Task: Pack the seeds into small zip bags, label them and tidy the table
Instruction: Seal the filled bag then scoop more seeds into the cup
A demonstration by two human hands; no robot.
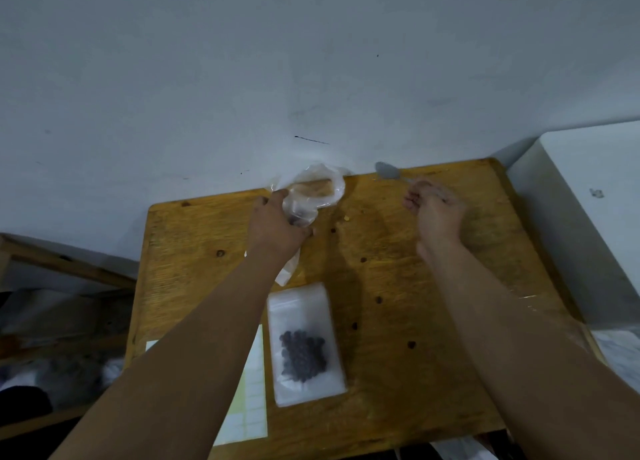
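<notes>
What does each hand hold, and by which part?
The left hand grips the clear bag below its open mouth; the right hand holds the spoon by its handle.

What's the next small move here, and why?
Probably dip the spoon into the clear bag: the left hand holds its mouth open, and the right hand points the spoon's bowl toward it, just beside the opening.
</notes>
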